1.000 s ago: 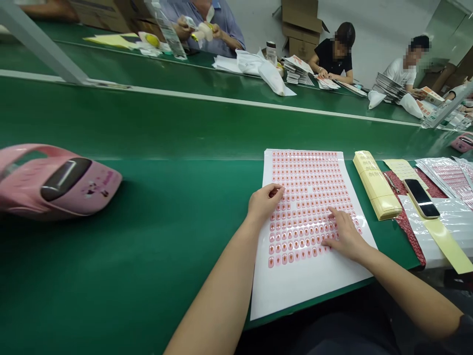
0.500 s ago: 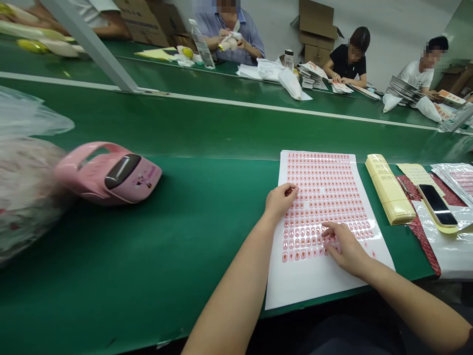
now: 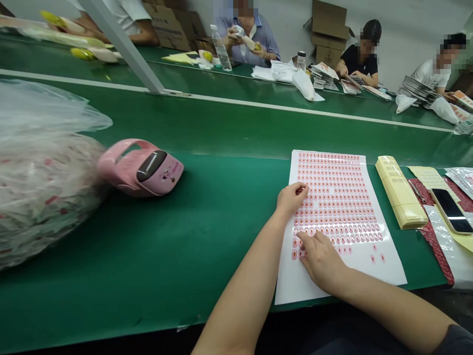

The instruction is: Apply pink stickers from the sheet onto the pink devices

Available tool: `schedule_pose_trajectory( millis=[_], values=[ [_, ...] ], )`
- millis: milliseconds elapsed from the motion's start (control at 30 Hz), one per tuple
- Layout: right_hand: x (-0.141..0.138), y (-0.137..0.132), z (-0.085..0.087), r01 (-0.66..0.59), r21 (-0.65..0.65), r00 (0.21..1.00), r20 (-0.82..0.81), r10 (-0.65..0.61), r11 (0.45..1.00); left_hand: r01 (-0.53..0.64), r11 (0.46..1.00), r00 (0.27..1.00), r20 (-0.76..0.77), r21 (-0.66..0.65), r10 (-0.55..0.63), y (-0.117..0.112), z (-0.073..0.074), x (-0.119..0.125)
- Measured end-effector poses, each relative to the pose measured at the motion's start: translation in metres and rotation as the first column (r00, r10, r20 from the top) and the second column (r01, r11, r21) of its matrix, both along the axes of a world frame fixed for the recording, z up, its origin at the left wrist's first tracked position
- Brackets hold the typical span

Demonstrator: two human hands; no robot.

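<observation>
right fingers (image 3: 308, 241) moved left across the sheet (image 3: 360, 257)

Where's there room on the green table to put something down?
The biggest bare patch of green table lies between the pink handled object and the sticker sheet; the left forearm crosses its right side. A narrow strip separates the sheet from the yellow stack. It's crowded around the phone and at left, where the plastic bag bulges.

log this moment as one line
left hand: over left edge of sheet | right hand: over sheet's lower left | phone: right of sheet
</observation>
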State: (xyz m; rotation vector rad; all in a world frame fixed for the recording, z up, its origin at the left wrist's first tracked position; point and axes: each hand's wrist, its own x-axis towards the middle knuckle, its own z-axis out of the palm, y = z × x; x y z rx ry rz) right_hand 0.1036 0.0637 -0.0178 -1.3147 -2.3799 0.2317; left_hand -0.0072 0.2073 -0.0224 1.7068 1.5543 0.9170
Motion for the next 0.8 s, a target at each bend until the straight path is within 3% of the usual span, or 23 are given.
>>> schedule_pose_trajectory(
  millis=[200, 433, 800],
  values=[
    [-0.012, -0.009, -0.009, 0.113, 0.212, 0.99, 0.057, -0.128, 0.971, 0.012, 1.0, 1.0, 0.01, 0.002, -0.012, -0.001, 0.003, 0.0],
    [-0.021, -0.011, -0.008, 0.209, 0.344, 0.968, 0.061, -0.244, 0.915, -0.009, 1.0, 1.0, 0.002, -0.008, 0.009, -0.001, 0.005, -0.001],
    [-0.023, -0.016, -0.022, 0.255, 0.089, 0.966, -0.055, -0.251, 0.963, -0.012, 1.0, 1.0, -0.007, -0.005, 0.012, -0.001, 0.006, -0.002]
  ],
)
